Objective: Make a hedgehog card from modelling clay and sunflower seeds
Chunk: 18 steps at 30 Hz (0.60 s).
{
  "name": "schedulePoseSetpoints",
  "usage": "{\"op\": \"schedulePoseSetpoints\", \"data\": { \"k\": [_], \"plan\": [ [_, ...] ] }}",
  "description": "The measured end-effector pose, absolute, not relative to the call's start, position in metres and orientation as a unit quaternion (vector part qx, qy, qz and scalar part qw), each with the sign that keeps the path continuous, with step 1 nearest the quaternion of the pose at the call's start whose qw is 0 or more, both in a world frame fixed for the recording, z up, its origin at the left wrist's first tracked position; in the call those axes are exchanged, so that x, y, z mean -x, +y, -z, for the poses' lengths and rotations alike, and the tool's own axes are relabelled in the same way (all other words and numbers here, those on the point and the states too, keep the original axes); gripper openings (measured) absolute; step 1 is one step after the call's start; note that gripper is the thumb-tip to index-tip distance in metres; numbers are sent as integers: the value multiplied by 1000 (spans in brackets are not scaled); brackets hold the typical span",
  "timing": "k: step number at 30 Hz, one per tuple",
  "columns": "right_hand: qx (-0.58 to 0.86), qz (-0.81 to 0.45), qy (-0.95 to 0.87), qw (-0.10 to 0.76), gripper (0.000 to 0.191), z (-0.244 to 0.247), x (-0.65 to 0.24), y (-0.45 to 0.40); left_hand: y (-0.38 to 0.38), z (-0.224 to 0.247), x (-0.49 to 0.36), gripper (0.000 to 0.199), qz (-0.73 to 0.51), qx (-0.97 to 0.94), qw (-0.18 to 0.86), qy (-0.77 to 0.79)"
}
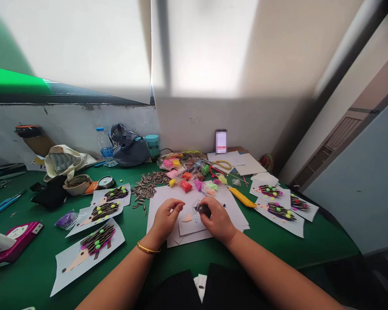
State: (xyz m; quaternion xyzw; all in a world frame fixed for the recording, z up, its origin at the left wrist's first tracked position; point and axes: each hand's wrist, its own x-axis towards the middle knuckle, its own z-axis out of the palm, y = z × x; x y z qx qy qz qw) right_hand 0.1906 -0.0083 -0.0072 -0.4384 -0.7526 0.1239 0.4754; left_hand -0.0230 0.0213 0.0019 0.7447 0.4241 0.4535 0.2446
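Observation:
My right hand (218, 218) is closed around a small clear bag of dark modelling clay (204, 209), partly hidden by the fingers. To its left, my left hand (166, 218) hovers over the papers with thumb and forefinger pinched together; whatever may be between them is too small to name. Under both hands lies a stack of white paper (173, 236). On the top sheet, between the hands, sits a flat peach clay shape (187, 218), pointed at one side, beside faint drawn lines.
Finished hedgehog pictures (89, 249) lie on the green table at left, others (280, 213) at right. Behind the paper are sunflower seeds (151, 183), bagged coloured clay (186, 185), a yellow utility knife (242, 197) and scissors (223, 164). A phone (221, 141) stands against the wall.

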Motion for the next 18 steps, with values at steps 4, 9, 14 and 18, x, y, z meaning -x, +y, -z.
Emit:
{"op": "schedulePoseSetpoints", "data": {
  "k": [4,9,14,18],
  "plan": [
    [434,-120,-754,477,27,7,-191,-8,21,0,23,15,-449,-749,233,429],
    [432,-116,-756,479,27,9,-191,-8,24,5,22,12,-433,-768,236,408],
    [430,-118,-755,481,27,10,-191,-8,25,9,21,14,-409,-764,253,431],
    [433,-121,-753,481,29,10,-191,-8,23,10,21,10,-399,-763,250,442]
  ]
}}
